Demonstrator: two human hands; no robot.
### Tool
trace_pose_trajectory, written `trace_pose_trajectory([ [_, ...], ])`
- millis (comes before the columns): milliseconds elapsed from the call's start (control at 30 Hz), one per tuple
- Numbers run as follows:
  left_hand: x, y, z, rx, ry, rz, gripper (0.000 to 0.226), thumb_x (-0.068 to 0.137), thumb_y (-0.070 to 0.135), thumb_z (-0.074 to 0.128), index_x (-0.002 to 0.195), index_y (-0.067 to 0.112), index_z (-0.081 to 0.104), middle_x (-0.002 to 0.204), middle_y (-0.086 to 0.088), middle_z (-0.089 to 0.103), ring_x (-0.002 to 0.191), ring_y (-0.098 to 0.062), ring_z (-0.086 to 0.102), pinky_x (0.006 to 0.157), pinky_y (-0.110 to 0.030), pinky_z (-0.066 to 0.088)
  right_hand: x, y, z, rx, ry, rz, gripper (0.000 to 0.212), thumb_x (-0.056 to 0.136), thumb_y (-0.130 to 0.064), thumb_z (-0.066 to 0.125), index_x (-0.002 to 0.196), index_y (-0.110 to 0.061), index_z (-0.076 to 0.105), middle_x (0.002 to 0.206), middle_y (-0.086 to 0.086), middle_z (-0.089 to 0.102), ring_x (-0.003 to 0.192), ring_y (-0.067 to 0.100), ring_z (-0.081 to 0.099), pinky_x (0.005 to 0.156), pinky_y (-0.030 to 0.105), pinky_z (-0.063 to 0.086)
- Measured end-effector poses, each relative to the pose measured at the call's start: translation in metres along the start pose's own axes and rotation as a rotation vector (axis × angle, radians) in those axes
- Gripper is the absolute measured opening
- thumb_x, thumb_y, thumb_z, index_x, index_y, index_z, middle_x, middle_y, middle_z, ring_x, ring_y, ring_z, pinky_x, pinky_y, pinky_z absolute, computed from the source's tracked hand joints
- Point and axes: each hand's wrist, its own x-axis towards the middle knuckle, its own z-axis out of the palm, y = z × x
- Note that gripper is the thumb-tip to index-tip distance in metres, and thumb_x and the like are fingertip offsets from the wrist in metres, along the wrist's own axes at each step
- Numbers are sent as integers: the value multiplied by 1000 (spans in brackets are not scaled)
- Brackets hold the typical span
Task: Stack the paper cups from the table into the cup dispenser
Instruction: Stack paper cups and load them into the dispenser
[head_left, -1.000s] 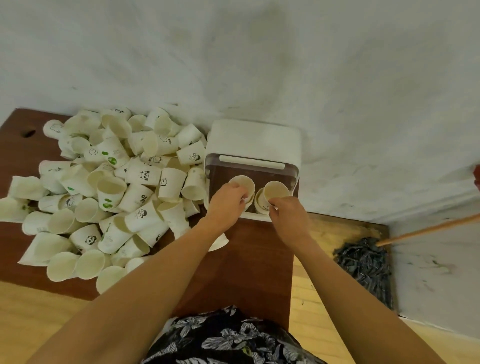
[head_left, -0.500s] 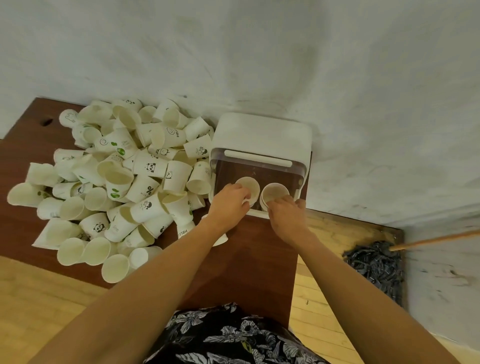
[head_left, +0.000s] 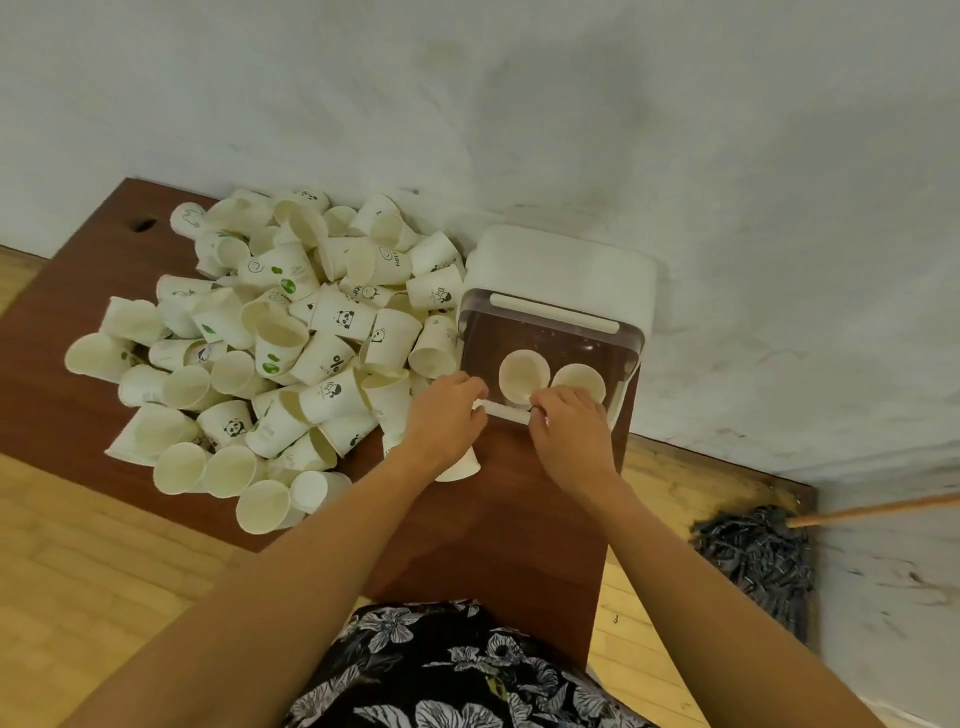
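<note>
A white cup dispenser (head_left: 561, 260) with a clear front stands against the wall at the table's back right. Inside it show two cup stacks, the left stack (head_left: 523, 375) and the right stack (head_left: 581, 382), mouths toward me. My left hand (head_left: 447, 418) and my right hand (head_left: 569, 431) both pinch the white bar (head_left: 506, 412) along the dispenser's front edge, one at each end. A big heap of white paper cups (head_left: 291, 353) lies on the brown table (head_left: 519, 519) to the left. One cup (head_left: 462, 469) lies partly under my left wrist.
The grey wall runs right behind the dispenser and the heap. A mop head (head_left: 753, 551) with a wooden handle (head_left: 872, 509) lies on the wooden floor to the right of the table. The table's right edge is just beside the dispenser.
Both hands drew back from the cups inside the dispenser to the bar at its front edge. The view shifted slightly left and down.
</note>
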Motion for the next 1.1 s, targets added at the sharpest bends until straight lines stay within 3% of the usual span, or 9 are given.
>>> trace_pose_trajectory([
  [133, -24, -31, -8, 27, -5, -106, 15, 90, 20, 55, 101, 17, 63, 99, 2, 58, 92, -20, 55, 70, -33, 45, -7, -28, 19, 113, -78, -54, 21, 97, -19, 50, 107, -17, 68, 107, 0, 68, 98, 18, 59, 83, 31, 50],
  [200, -31, -48, -12, 54, -14, -159, 19, 91, 21, 53, 106, 16, 62, 102, 0, 58, 94, -22, 56, 70, -35, 47, -8, -37, 32, 123, -188, -4, 22, 95, -19, 50, 109, -19, 67, 108, -2, 66, 98, 17, 59, 81, 31, 50],
  [300, -35, -70, -19, 70, -1, -199, 26, 91, 21, 55, 117, 15, 58, 115, -3, 54, 99, -24, 56, 71, -35, 47, -7, -49, 50, 170, -345, 252, 18, 94, -24, 53, 108, -22, 64, 107, -2, 66, 97, 19, 61, 83, 35, 51],
  [467, -23, -91, -26, 76, -64, -235, 41, 92, 20, 55, 131, 15, 46, 130, -7, 43, 105, -26, 52, 76, -35, 47, -6, -60, 78, 405, -388, 730, 16, 92, -32, 59, 101, -19, 56, 99, 1, 61, 84, 16, 59, 76, 34, 52],
  [567, -12, -102, -26, 87, -125, -217, 42, 92, 19, 53, 133, 13, 43, 130, -7, 44, 104, -26, 53, 76, -35, 46, -3, -64, 93, 606, -365, 963, 25, 91, -32, 62, 108, -17, 51, 105, 6, 61, 88, 21, 64, 81, 40, 58],
  [700, 0, -112, -28, 64, -198, -191, 27, 93, 15, 49, 119, 12, 53, 114, -5, 57, 94, -28, 59, 70, -35, 43, 7, -77, 98, 957, -364, 1217, 29, 93, -21, 64, 114, -13, 46, 105, 12, 63, 90, 22, 66, 75, 36, 56],
  [867, 4, -119, -32, 39, -180, -96, 9, 91, 17, 50, 93, 13, 58, 91, -3, 60, 83, -27, 59, 64, -34, 40, 15, -84, 105, 1095, -224, 1311, 16, 89, -6, 65, 102, -11, 57, 99, 12, 68, 80, 20, 68, 63, 32, 52],
  [967, 8, -118, -38, 15, -205, -67, 11, 90, 19, 51, 94, 15, 60, 90, -1, 62, 85, -23, 57, 67, -32, 38, 17, -87, 104, 1075, -111, 1293, 14, 87, 0, 66, 88, -11, 58, 94, 14, 67, 73, 19, 66, 68, 33, 55],
  [1100, 9, -111, -46, -12, -201, -58, 10, 88, 22, 51, 90, 16, 60, 85, 3, 58, 84, -20, 55, 65, -30, 37, 14, -84, 96, 947, -15, 1179, 15, 83, -2, 69, 89, -14, 61, 97, 12, 69, 75, 19, 68, 73, 34, 58],
])
